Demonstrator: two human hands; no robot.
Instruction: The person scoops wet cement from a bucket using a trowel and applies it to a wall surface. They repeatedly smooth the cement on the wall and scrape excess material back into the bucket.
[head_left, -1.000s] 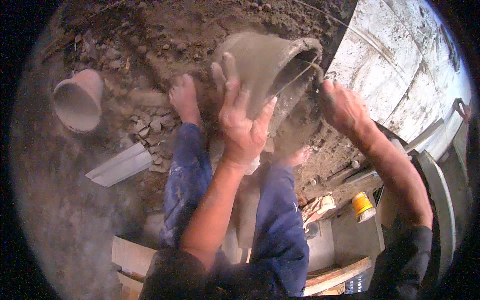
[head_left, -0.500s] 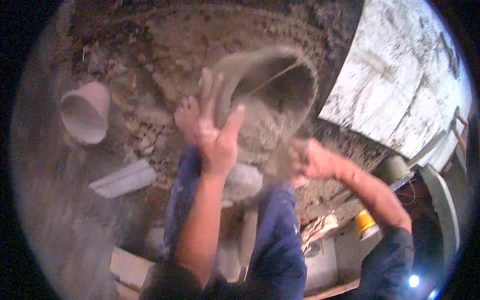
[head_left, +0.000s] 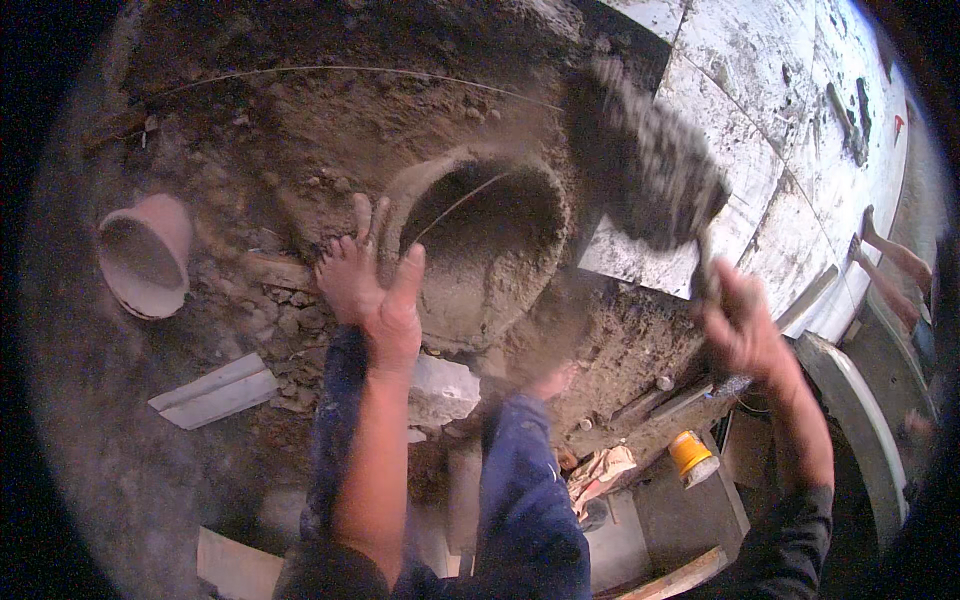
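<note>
My left hand point(head_left: 392, 318) grips the near-left side of a mortar-caked bucket point(head_left: 402, 190), thumb at the rim and fingers along the outside. The bucket lies tilted on the dirt, its mouth facing up and right. Inside, grey mortar point(head_left: 455, 300) coats the lower wall, and a thin wire handle crosses the opening. To the right of the bucket, my right hand point(head_left: 745, 325) is closed on the handle of a trowel point(head_left: 708, 262). A dark, wet lump of mortar point(head_left: 650, 160), smeared by motion, covers the blade beyond my hand.
White, dirt-smeared tiles point(head_left: 740, 150) cover the right side. A pinkish empty bucket point(head_left: 165, 225) lies at left, near a grey tile strip point(head_left: 215, 390). A pale stone block point(head_left: 445, 390) sits between my legs. A yellow cup point(head_left: 690, 455) is at lower right; another person's limbs point(head_left: 895, 265) show far right.
My right hand has swung up and right from beside the bucket, carrying the mortar on the trowel over the tile edge. My left hand remains on the bucket; the view has shifted.
</note>
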